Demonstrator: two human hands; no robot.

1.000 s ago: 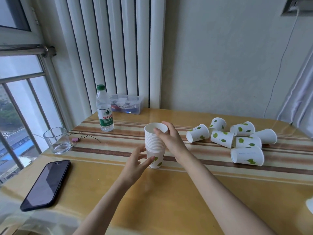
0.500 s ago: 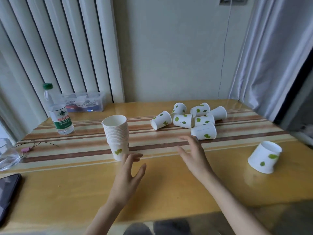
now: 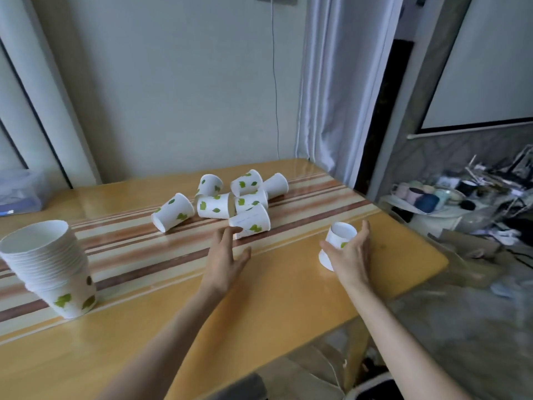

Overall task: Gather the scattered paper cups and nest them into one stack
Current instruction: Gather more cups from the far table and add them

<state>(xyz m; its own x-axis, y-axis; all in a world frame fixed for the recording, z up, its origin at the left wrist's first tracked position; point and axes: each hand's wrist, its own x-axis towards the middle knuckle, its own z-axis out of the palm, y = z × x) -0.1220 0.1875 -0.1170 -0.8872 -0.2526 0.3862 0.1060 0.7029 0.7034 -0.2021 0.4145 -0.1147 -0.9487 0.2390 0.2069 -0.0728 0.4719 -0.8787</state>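
A tall nested stack of white paper cups with green leaves point(image 3: 54, 272) stands upright at the left of the wooden table point(image 3: 259, 298). Several loose cups lie on their sides in a cluster at the table's middle back, the nearest one point(image 3: 252, 220) just beyond my left hand point(image 3: 225, 261). That hand hovers open with fingers spread, its fingertips almost at this cup. One single cup point(image 3: 341, 233) stands upside down near the right edge. My right hand point(image 3: 350, 255) wraps it, thumb on its left side and fingers on its right.
A clear plastic box point(image 3: 17, 192) sits at the far left back. The table's right corner point(image 3: 432, 269) is close to the upside-down cup. Beyond it are a pale curtain point(image 3: 331, 96) and a cluttered low surface with cups and bowls point(image 3: 432, 197).
My view has swung right, so the stack now sits at the left edge. My right hand left the stack, crossed the table and closed around the upside-down cup. My left hand moved toward the cluster.
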